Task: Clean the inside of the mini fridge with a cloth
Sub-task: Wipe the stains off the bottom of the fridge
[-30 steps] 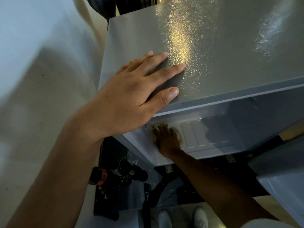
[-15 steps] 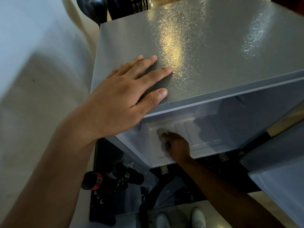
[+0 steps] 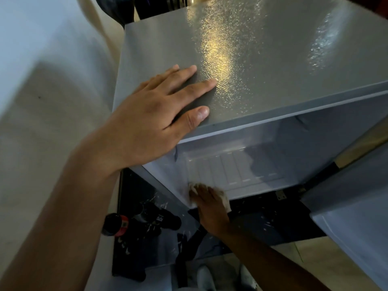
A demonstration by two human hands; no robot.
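Here the left hand (image 3: pixel 151 120) lies flat, fingers spread, on the fridge (image 3: pixel 262 66) top; right hand (image 3: pixel 210 204) presses a cloth (image 3: pixel 225 201) at its near-left inner floor.

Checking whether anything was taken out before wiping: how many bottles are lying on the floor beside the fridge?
2, as far as shows: a dark bottle with a red label at the left, and a black bottle right of it, both on the dark mat below the mini fridge. More may hide in the dark.
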